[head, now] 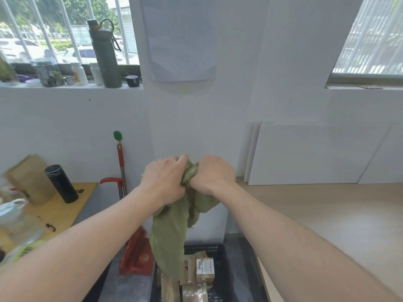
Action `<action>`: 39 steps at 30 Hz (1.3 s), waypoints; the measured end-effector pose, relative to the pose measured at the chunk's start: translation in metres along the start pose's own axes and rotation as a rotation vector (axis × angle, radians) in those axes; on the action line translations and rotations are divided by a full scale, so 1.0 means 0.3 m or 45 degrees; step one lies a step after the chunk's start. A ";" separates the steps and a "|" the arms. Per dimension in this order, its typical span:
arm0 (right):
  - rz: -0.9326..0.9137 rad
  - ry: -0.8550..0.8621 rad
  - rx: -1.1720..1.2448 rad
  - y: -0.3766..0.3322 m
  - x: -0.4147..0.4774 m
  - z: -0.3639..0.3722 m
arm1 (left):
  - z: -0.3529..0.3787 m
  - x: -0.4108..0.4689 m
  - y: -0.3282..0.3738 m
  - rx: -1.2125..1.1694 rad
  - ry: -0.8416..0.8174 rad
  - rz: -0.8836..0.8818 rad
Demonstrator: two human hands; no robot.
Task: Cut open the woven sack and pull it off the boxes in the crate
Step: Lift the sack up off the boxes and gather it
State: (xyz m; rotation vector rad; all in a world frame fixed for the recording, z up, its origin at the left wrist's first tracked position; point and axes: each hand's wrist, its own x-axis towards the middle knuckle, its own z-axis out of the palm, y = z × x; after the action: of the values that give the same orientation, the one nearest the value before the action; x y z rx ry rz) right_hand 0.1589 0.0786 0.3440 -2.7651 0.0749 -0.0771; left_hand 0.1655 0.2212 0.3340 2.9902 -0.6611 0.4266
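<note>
The left hand [164, 179] and the right hand [212, 174] are raised side by side, knuckles almost touching, both fists closed tight on the bunched top of the green sack [172, 232]. The sack hangs straight down from the fists, long axis vertical, and its loose lower end drapes onto the boxes [204, 269] in the dark crate [218, 249] directly below. Neither hand is nearer, so I judge that a further lift straight up would clear it.
</note>
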 end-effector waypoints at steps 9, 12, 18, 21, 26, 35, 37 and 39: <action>-0.431 0.404 -0.484 0.052 -0.033 0.020 | -0.024 0.032 0.006 -0.272 -0.206 -0.214; -0.598 0.727 -0.598 0.063 -0.062 0.038 | -0.035 0.051 -0.007 -0.522 -0.224 -0.310; -0.576 0.597 -0.637 0.084 -0.097 0.058 | -0.083 0.080 -0.004 -0.916 -0.357 -0.386; -0.580 0.804 -0.666 0.065 -0.081 0.064 | -0.111 0.054 0.014 -1.008 -0.508 -0.353; -0.661 0.921 -0.633 0.048 -0.061 0.049 | -0.128 0.018 0.035 -1.029 -0.552 -0.269; -0.476 0.527 -0.682 0.009 -0.064 0.002 | -0.125 -0.035 0.011 -0.629 -0.381 0.108; -0.471 0.421 -0.695 0.009 -0.065 -0.005 | -0.128 -0.044 0.017 -0.291 -0.341 0.125; -0.450 0.375 -0.644 0.008 -0.076 -0.011 | -0.113 -0.054 0.024 -0.027 -0.271 0.131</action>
State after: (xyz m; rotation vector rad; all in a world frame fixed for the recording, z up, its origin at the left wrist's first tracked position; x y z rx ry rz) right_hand 0.1360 0.0766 0.3453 -3.2116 -0.3676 -0.6391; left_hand 0.1397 0.2248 0.3619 3.0166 -0.8324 0.1037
